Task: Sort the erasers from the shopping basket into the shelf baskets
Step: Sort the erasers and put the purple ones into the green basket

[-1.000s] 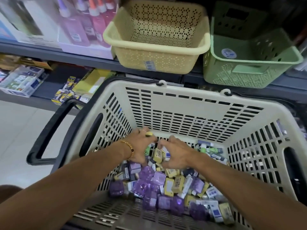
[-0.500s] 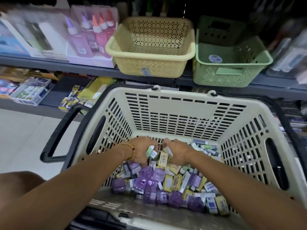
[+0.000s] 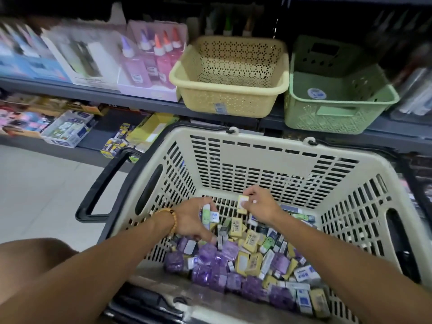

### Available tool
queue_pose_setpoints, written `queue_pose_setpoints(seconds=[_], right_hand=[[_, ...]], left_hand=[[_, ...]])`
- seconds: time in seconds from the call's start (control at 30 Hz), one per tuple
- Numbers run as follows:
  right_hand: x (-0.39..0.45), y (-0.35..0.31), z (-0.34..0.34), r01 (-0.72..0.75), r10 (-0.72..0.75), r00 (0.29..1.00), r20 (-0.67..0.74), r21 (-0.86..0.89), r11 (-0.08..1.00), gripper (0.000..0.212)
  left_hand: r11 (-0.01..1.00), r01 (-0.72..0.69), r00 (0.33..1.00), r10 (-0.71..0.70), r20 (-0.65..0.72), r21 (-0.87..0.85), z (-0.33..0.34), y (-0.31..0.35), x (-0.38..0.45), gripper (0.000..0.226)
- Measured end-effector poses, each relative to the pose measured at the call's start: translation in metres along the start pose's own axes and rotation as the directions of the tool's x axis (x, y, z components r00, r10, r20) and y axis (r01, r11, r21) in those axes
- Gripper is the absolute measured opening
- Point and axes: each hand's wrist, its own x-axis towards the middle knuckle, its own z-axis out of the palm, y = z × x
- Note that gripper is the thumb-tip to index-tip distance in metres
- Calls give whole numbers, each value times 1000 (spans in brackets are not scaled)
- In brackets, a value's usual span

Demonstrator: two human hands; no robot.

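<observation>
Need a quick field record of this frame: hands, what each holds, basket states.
left hand: inside the shopping basket, closed on several small erasers
right hand: pinching one yellow eraser, lifted above the pile
shopping basket: cream, black handles, erasers heaped on its floor
pile colours: purple, yellow, white-blue, some green
yellow shelf basket: on the shelf above, looks empty
green shelf basket: to its right, only a round sticker visible inside
sorting progress: no erasers seen in either shelf basket

Cream slotted shopping basket (image 3: 275, 157); yellow (image 3: 230, 90) and green (image 3: 339, 106) perforated shelf baskets; erasers (image 3: 236, 260) purple, yellow, possibly white-blue
</observation>
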Motion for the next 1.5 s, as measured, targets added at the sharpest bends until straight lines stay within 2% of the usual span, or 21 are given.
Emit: queue_pose_setpoints(seconds=[0.03,0.13,0.23,0.3,0.4,0.5,0.63,0.73,0.87,0.97,1.07,1.2,1.37,1.43,1.5], right_hand=[[4,0,5,5,-5,1000,31,3,1000,18],[11,4,11,36,-27,990,138,-63,997,46],[10,11,9,72,-48,992,121,-203,977,72],[9,16,7,80,-38,990,136,-313,947,81],[6,18,8,145,-81,979,188,-357,923,76],[0,25,5,226,-188,974,128,-453,863,67],[-4,26,6,196,-181,980,79,-486,851,50],[9,5,14,267,-312,949,36,-615,742,45],[29,-26,44,457,-370,889,268,-496,738,52],[43,-37,68,522,-380,849,366,-474,709,60],[49,-35,82,563,-397,823,406,-486,669,45],[52,-27,73,471,-362,879,311,-448,760,5],[51,-27,58,325,-210,938,276,-488,810,32],[48,-28,59,307,-220,950,222,-535,787,38],[45,-25,60,305,-280,950,141,-617,725,36]], left_hand=[[999,11,999,-13,-41,-51,-4,-1,1,52],[991,47,989,-65,-136,-128,-15,-6,5,47],[985,88,976,-115,-187,-147,-19,-6,6,49],[982,100,967,-133,-216,-159,-19,-4,5,51],[973,97,959,-148,-243,-207,-20,-4,2,51],[947,106,960,-177,-215,-304,-19,-2,-4,48],[862,114,961,-222,-165,-495,-22,-3,-22,48],[851,130,959,-239,-154,-509,-24,-6,-37,53],[837,117,955,-242,-170,-535,-21,-6,-45,63],[824,93,954,-235,-187,-559,-21,-6,-44,62],[812,88,954,-236,-186,-577,-22,-6,-43,62],[816,80,957,-224,-186,-573,-23,-4,-42,59],[785,53,947,-235,-217,-617,-24,-2,-39,65],[768,45,946,-238,-219,-639,-24,-1,-39,64],[756,39,946,-238,-218,-654,-25,-2,-39,66]])
